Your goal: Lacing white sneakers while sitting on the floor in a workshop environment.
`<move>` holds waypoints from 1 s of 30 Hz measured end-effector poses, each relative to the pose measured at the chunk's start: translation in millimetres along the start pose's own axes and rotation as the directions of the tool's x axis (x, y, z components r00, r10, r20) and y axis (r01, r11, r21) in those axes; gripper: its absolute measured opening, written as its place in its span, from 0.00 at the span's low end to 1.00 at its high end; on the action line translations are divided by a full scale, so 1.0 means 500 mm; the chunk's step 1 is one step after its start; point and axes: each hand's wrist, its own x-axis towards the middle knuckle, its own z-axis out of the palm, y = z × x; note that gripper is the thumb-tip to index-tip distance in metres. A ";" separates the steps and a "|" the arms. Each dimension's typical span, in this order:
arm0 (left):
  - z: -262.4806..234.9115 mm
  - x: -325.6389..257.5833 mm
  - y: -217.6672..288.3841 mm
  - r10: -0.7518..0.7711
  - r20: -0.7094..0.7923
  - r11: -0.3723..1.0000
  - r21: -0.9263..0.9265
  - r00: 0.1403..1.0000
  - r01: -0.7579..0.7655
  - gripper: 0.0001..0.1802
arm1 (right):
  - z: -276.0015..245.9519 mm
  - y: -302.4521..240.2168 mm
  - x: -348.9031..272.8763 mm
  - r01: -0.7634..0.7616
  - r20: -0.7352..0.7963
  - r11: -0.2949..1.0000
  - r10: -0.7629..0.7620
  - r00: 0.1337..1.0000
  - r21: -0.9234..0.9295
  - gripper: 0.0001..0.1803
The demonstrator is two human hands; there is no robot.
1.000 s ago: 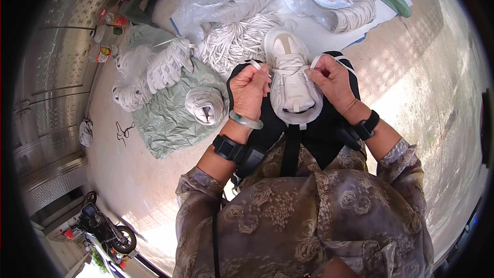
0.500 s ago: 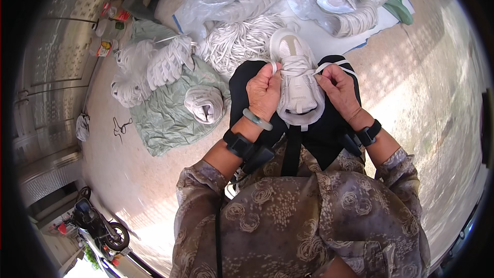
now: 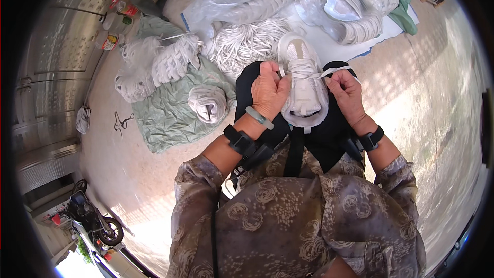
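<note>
A pale sneaker (image 3: 303, 97) rests on my lap, its toe pointing away from me and its opening toward me. White lace crosses over its tongue in the front rows. At the shoe's left side, my left hand (image 3: 270, 90) is closed, pinching a lace end beside the eyelets. Across from it, my right hand (image 3: 348, 95) pinches the other shoelace (image 3: 329, 71), which runs from the eyelets up over my right knee. Both hands sit close against the shoe, at about the same height.
Beyond my knees lies a heap of loose white laces (image 3: 247, 44). Plastic-wrapped rows of shoes (image 3: 345, 7) rest on a white sheet. To the left, a green cloth (image 3: 159, 123) bears a single shoe (image 3: 207, 103) and stacked shoes (image 3: 175, 64). A motorcycle (image 3: 98, 221) stands lower left.
My right hand has drawn slightly outward from the shoe, with its lace still pinched. My left hand has turned a little, its fingers now higher. The whole view has shifted slightly.
</note>
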 end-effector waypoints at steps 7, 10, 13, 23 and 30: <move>-0.007 -0.029 0.005 0.421 0.007 0.877 0.255 0.907 -0.408 0.33 | 0.034 -0.078 0.029 0.251 0.111 0.944 -0.232 0.966 -0.214 0.04; -0.007 -0.042 -0.002 0.255 -0.019 0.943 0.224 0.967 -0.244 0.26 | 0.071 -0.083 0.042 0.454 0.335 0.786 -0.331 0.882 -0.419 0.05; -0.014 -0.042 0.004 0.078 0.019 0.994 0.079 0.997 -0.079 0.19 | 0.096 -0.083 0.040 0.552 0.408 0.566 -0.372 0.834 -0.612 0.05; 0.001 -0.029 -0.035 0.187 -0.042 0.972 -0.135 0.981 -0.191 0.13 | 0.124 -0.074 0.047 0.547 0.421 0.431 -0.358 0.834 -0.717 0.03; -0.006 -0.035 -0.020 0.225 -0.028 0.974 0.000 0.974 -0.225 0.12 | 0.094 -0.134 0.014 0.597 0.536 0.210 -0.285 0.795 -0.774 0.04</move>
